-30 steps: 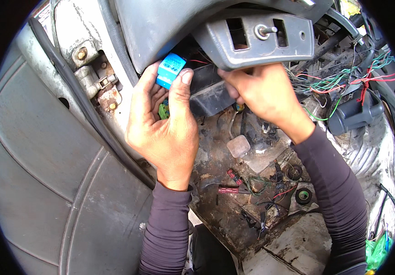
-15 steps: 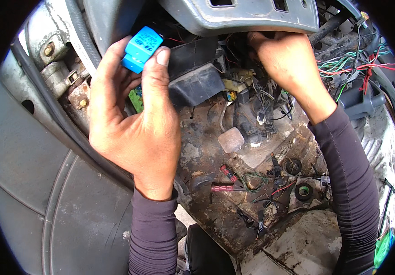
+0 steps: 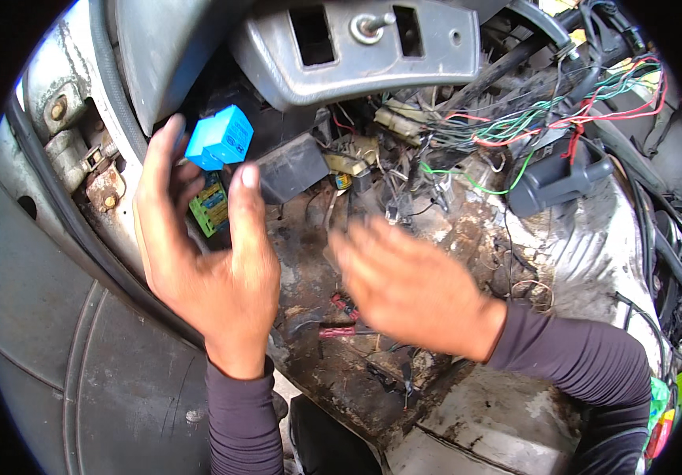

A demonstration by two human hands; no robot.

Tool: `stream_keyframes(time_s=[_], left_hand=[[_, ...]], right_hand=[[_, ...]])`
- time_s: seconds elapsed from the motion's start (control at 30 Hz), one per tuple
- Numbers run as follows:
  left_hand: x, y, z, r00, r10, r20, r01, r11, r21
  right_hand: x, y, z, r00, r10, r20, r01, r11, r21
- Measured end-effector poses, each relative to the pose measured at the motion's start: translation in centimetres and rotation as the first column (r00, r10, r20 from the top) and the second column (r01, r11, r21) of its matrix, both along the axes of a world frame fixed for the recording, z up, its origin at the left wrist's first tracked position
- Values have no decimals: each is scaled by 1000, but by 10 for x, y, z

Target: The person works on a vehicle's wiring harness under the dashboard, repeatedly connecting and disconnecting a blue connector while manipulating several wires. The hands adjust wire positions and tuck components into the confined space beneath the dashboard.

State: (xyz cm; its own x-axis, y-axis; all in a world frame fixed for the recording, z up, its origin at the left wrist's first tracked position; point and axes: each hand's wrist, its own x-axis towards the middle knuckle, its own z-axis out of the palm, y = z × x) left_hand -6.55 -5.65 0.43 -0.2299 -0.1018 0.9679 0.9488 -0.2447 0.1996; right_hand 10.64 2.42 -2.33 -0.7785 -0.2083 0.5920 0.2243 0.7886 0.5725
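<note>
Between the thumb and fingers of my left hand (image 3: 218,289) is a blue relay (image 3: 221,138), a small stepped plastic block with dark print. Just behind those fingers, a green and yellow fuse block (image 3: 210,207) shows in part. My right hand (image 3: 416,289) hangs over the footwell, blurred by motion. Its fingers stretch toward the left hand, and nothing shows in them. A grey dashboard panel (image 3: 357,63) with cut-outs and a metal stud spans the space above both hands.
Loose green and red wires (image 3: 547,119) hang at the upper right beside a dark plastic bracket (image 3: 562,182). On the stained floor (image 3: 317,396) lies a red-handled tool (image 3: 337,330). The door panel (image 3: 32,317) borders the left side, with a rubber seal (image 3: 64,214) along the opening.
My right hand has come out from under the dashboard panel and moved down and left over the footwell. The left hand still holds the relay, now turned. The whole view has shifted.
</note>
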Motion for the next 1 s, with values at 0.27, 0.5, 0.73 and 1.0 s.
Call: stream_keyframes(time_s=[0.27, 0.5, 0.73, 1.0], left_hand=[[72, 2, -92, 783, -337, 523, 582, 694, -425], [93, 82, -100, 577, -421, 700, 810, 400, -428], [138, 123, -97, 295, -591, 751, 929, -7, -370], [102, 41, -63, -329, -418, 847, 938, -247, 243]], right_hand=[[53, 24, 12, 450, -5, 893, 687, 640, -343], [117, 81, 72, 389, -252, 886, 868, 423, -261], [130, 97, 64, 728, -368, 579, 686, 400, -608], [116, 52, 103, 914, 284, 291, 257, 153, -954]])
